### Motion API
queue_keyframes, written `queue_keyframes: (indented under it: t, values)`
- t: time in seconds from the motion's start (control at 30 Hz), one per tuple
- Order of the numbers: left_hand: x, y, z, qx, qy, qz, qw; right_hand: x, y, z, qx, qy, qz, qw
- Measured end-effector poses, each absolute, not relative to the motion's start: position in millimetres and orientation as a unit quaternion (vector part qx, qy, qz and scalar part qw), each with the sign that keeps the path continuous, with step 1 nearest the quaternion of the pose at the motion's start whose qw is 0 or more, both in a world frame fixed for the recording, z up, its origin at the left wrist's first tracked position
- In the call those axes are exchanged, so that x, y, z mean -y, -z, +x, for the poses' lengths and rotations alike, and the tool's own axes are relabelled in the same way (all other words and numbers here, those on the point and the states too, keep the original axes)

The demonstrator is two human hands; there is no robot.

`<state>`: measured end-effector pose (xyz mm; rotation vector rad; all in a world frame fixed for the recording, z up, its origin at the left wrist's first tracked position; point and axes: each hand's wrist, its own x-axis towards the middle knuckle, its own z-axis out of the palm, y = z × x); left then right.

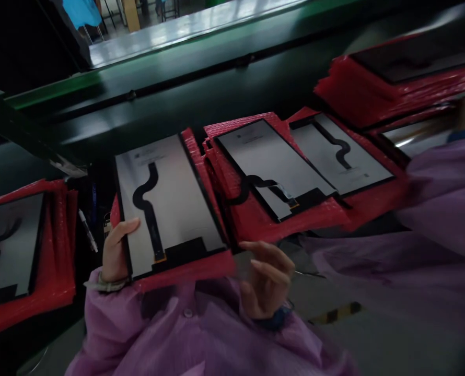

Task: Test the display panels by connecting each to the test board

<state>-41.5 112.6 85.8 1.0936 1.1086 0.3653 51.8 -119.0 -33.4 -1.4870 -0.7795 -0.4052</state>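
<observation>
A display panel point(173, 201), pale grey at the back with a black S-shaped flex cable, is tilted up in front of me. My left hand point(117, 250) grips its lower left edge, thumb over the back surface and the other fingers hidden beneath. Just off the panel's lower right corner is my right hand point(267, 277), its fingers apart and slightly curled, holding nothing. Red bubble-wrap sleeves point(193, 269) show under and behind the panel. To the right, a second panel point(252, 151) and a third panel point(358, 162) lie on red sleeves.
At far left a panel point(16, 245) rests on stacked red sleeves point(62, 245), with a white pen point(87, 230) beside it. A co-worker's purple sleeve point(448, 193) reaches in from the right, near another stack point(358, 99). A green-edged conveyor point(201, 68) runs behind.
</observation>
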Motion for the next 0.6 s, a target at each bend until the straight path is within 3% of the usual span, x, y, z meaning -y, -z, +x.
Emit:
queue_keyframes:
  t: [0.13,0.23,0.4,0.6]
  values:
    - [-114,-63,-61,-0.561,-0.127,0.378,0.725,100,26,50,0.283,-0.200,-0.595,0.725]
    - [-107,-44,-58,-0.526,-0.138,0.396,0.739,90,26,58,0.226,-0.323,-0.583,0.710]
    - [-106,-22,-52,-0.442,-0.147,0.538,0.702,77,26,75,0.198,-0.330,-0.620,0.684]
    - [-100,-17,-73,-0.403,-0.173,0.763,0.474,72,33,80,0.213,-0.266,-0.692,0.636]
